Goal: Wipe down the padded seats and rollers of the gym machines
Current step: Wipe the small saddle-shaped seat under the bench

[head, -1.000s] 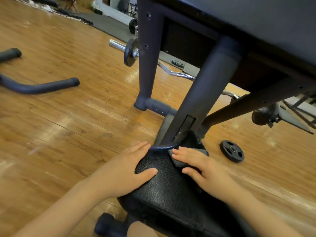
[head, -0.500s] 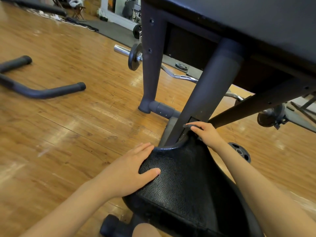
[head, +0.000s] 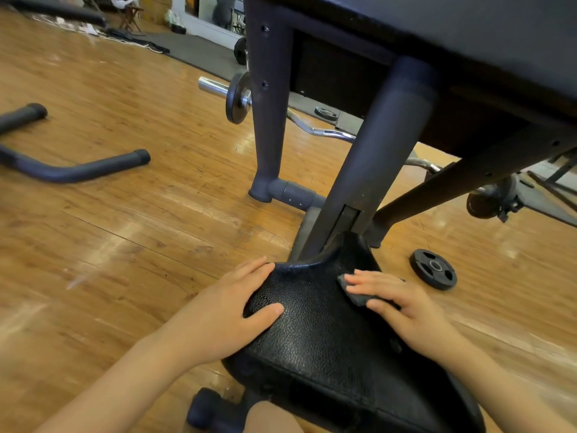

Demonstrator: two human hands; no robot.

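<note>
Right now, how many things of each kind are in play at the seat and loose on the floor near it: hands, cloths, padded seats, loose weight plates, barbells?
Hands: 2, left hand and right hand
Cloths: 1, grey cloth under the right hand
Padded seats: 1, black padded seat
Loose weight plates: 2, near plate, far plate
Barbells: 1, curl bar
Total: 7

A weight plate (head: pixel 433 269) lies on the wooden floor (head: pixel 125 229).
</note>
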